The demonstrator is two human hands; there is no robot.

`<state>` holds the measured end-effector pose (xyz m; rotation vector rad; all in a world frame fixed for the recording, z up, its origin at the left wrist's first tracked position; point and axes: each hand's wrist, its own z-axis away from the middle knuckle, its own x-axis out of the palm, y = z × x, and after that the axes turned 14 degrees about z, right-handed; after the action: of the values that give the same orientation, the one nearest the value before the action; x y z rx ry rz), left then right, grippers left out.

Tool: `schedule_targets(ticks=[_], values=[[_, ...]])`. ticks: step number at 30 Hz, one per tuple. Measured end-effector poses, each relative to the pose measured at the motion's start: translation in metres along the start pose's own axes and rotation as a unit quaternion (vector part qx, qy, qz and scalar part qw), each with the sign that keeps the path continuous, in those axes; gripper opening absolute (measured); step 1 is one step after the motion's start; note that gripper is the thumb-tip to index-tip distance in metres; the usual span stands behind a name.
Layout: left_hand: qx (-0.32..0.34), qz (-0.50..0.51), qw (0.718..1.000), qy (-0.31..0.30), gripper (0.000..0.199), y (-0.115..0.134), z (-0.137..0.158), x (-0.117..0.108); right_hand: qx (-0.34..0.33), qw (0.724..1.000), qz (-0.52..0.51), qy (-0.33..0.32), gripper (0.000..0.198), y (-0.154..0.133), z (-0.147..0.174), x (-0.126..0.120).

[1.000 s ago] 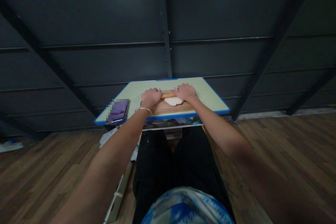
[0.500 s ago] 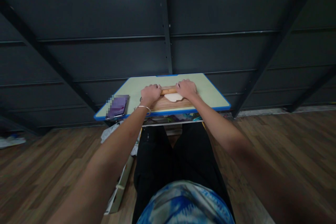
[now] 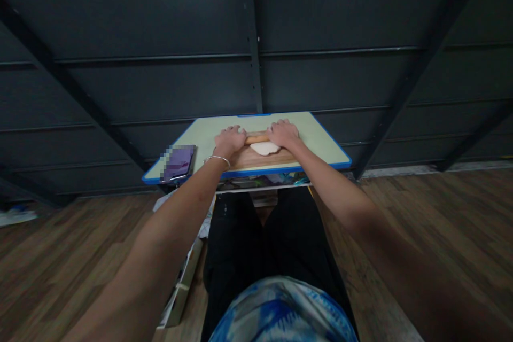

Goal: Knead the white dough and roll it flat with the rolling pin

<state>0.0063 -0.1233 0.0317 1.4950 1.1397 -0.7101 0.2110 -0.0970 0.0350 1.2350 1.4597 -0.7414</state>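
A wooden rolling pin point(image 3: 257, 139) lies crosswise on a brown wooden board point(image 3: 256, 159). My left hand point(image 3: 230, 140) is closed over its left end, and a bracelet circles that wrist. Over the right end of the pin my right hand point(image 3: 284, 133) is curled. Both palms hide the pin's ends. A flat white piece of dough point(image 3: 265, 148) shows on the near side of the pin, resting on the board; the pin covers its far edge.
The board rests on a small pale green table point(image 3: 320, 141) with a blue rim. A purple object point(image 3: 179, 162), partly pixelated, lies at its left edge. Dark wall panels point(image 3: 340, 80) rise behind. Below left, a long pale box point(image 3: 180, 294) sits on the wood floor point(image 3: 420, 214).
My fingers have loosened and straightened slightly over the rolling pin, and both hands have tilted a little forward. The dough looks the same.
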Motion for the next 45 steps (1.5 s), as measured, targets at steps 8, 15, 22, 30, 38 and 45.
schedule_targets(ticks=[8, 15, 22, 30, 38, 45], values=[[-0.018, -0.003, 1.000, -0.007, 0.057, -0.003, -0.009, 0.002, -0.005, 1.000, -0.007, -0.028, 0.056, 0.000, -0.009, 0.001], [-0.018, -0.025, 0.998, -0.048, 0.056, -0.001, -0.013, -0.002, -0.019, 0.998, -0.009, -0.051, 0.057, 0.003, -0.017, 0.005], [0.003, -0.047, 0.996, -0.070, 0.056, -0.005, -0.016, -0.001, -0.024, 0.999, -0.005, -0.044, 0.058, 0.003, -0.014, 0.004], [0.008, -0.054, 0.996, -0.066, 0.061, -0.004, -0.011, -0.002, -0.017, 0.998, -0.009, -0.055, 0.055, 0.002, -0.008, -0.003], [-0.022, -0.037, 0.998, -0.053, 0.064, 0.003, -0.002, -0.006, -0.021, 0.998, -0.001, -0.053, 0.055, 0.003, -0.008, -0.001], [-0.016, -0.042, 0.997, -0.067, 0.066, 0.001, -0.003, -0.005, -0.085, 0.994, 0.005, -0.075, 0.059, 0.007, -0.010, -0.005]])
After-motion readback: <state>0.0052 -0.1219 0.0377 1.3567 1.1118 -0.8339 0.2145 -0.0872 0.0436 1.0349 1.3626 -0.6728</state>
